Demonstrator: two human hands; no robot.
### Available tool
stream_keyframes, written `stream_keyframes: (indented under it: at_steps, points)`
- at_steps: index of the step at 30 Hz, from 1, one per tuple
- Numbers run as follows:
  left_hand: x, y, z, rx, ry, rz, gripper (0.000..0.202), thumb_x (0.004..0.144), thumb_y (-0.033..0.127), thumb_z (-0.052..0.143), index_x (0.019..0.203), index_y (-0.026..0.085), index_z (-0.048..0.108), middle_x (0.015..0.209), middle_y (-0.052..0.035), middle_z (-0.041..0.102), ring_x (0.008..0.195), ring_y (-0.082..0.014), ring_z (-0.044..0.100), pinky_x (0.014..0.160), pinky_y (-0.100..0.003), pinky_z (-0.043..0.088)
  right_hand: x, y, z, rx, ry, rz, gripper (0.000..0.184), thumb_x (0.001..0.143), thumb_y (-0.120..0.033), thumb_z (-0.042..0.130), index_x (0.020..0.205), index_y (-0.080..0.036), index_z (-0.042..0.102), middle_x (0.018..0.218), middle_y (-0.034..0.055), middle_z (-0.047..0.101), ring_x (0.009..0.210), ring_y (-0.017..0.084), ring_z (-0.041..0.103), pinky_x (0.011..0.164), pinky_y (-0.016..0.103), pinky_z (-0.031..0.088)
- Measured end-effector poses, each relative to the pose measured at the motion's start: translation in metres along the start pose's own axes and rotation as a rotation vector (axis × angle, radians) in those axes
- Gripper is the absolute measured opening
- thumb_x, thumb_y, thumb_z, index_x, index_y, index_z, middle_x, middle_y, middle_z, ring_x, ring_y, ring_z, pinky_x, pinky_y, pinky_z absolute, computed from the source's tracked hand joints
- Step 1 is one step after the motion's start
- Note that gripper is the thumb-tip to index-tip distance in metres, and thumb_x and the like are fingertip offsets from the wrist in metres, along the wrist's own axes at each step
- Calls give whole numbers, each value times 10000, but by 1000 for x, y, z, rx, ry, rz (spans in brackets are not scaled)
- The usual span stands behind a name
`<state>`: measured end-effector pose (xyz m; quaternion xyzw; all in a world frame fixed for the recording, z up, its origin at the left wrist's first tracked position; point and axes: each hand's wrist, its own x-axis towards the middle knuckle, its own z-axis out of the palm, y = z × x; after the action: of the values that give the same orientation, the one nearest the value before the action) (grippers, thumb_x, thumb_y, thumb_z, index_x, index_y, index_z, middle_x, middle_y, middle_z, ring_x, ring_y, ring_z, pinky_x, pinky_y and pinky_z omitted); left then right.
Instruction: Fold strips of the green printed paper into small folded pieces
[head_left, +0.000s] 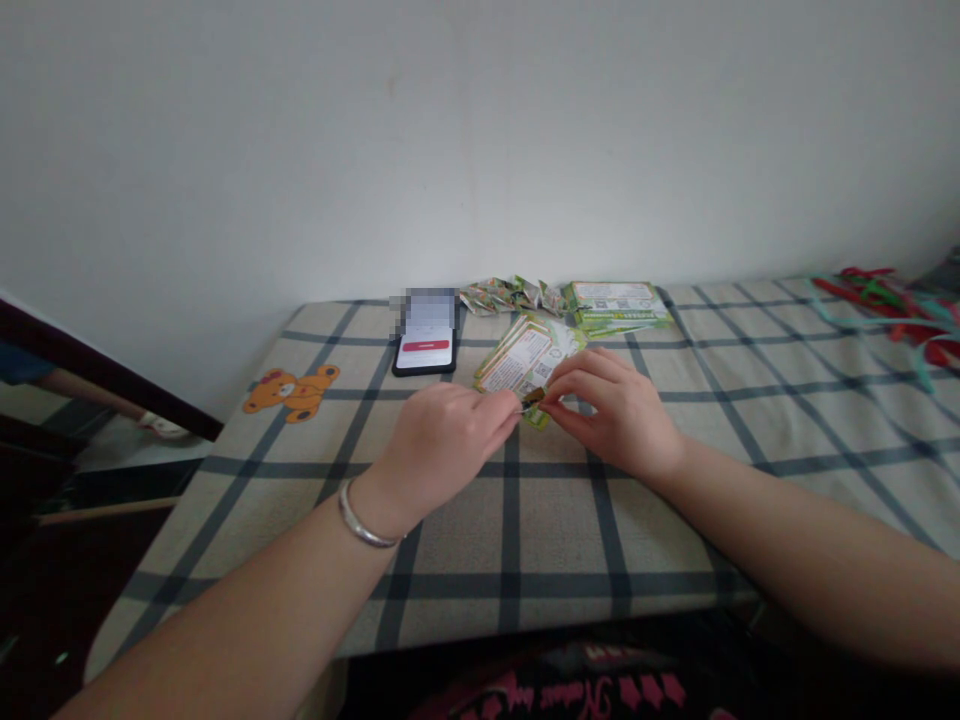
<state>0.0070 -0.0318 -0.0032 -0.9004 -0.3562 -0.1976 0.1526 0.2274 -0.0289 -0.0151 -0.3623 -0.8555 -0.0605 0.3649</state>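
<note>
My left hand and my right hand meet at the middle of a checked tablecloth. Both pinch a small green paper piece between fingertips, the left with fingers curled, a silver bangle on its wrist. Just beyond the fingers lies a fanned pile of green and white printed cards. How the small piece is folded is too small to tell.
A phone with a lit screen lies behind the left hand. A stack of green cards and folded paper pieces sit by the wall. Red and green ribbons lie far right. A bear print marks the cloth's left.
</note>
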Motion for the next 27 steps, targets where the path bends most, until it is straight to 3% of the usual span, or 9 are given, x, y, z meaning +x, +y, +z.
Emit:
stream_keyframes:
  at_steps: [6, 10, 17, 21, 27]
  points:
    - [0, 0, 3, 7, -12, -28, 103, 903, 291, 605, 958, 204, 612, 677, -8, 671, 601, -198, 630, 538, -294, 346, -1, 1, 6, 160, -67, 231, 191, 805, -240, 699, 972, -169, 640, 861, 43, 692, 754, 158, 615, 670, 284, 477]
    - [0, 2, 4, 2, -21, -38, 141, 885, 309, 638, 973, 202, 609, 681, -8, 676, 595, -197, 630, 526, -291, 333, 0, 0, 7, 182, -147, 196, 79, 837, -230, 666, 905, -197, 689, 809, 20, 699, 758, 151, 614, 677, 272, 453]
    - [2, 2, 6, -151, -108, -170, 119, 885, 336, 628, 909, 221, 645, 728, -12, 710, 646, -210, 665, 554, -291, 367, 0, -1, 6, 188, -118, 114, 47, 843, -206, 658, 809, -185, 682, 779, 20, 693, 736, 139, 587, 667, 261, 434]
    - [5, 2, 7, -252, -148, -284, 129, 885, 342, 621, 901, 226, 674, 765, -18, 726, 690, -202, 676, 591, -284, 403, 0, -2, 6, 188, -123, 145, 53, 840, -210, 663, 799, -181, 679, 764, 19, 682, 735, 141, 583, 670, 266, 430]
    - [6, 0, 9, -351, -132, -325, 125, 865, 322, 645, 908, 214, 692, 806, -18, 732, 736, -186, 665, 641, -273, 425, 2, -4, 3, 234, -125, 214, 69, 848, -209, 648, 796, -178, 681, 735, 12, 662, 714, 130, 575, 648, 255, 424]
